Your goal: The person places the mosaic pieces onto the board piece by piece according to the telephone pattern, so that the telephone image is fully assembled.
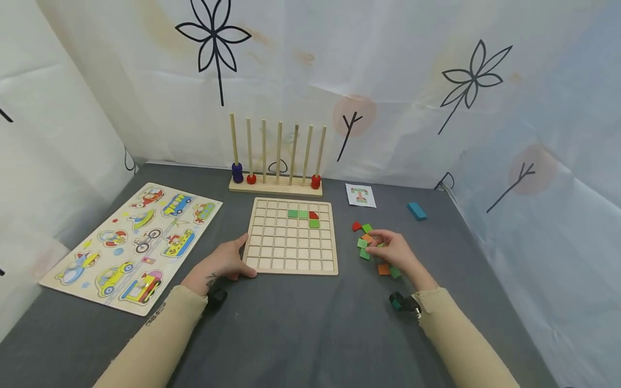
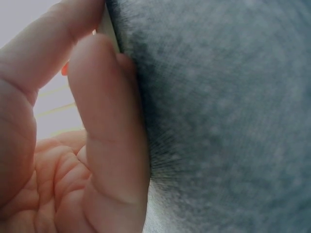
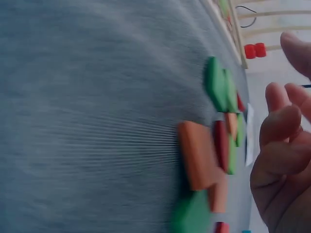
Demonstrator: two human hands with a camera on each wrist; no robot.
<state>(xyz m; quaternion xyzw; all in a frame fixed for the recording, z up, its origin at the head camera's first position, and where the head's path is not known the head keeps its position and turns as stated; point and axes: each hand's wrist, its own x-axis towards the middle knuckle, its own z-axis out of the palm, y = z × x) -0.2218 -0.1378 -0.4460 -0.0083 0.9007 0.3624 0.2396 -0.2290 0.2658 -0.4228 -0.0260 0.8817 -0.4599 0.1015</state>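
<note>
A wooden grid board [image 1: 294,263] lies in the middle of the table. Several cells near its top right hold green tiles [image 1: 314,223] and one red piece [image 1: 313,215]. My left hand [image 1: 224,261] rests at the board's lower left, its thumb by the bottom corner and a finger along the left edge. Over a loose group of green, red and orange tiles, to the right of the board, hovers my right hand [image 1: 395,250]. In the right wrist view its thumb and fingers stand apart with no tile visible between them. Below them is an orange tile [image 3: 198,155].
A picture card [image 1: 361,202] lies behind the loose tiles, and a blue block [image 1: 416,211] farther right. Behind the board stands a wooden peg rack [image 1: 274,186] with red and blue beads. A vehicle puzzle board [image 1: 167,220] covers the left side.
</note>
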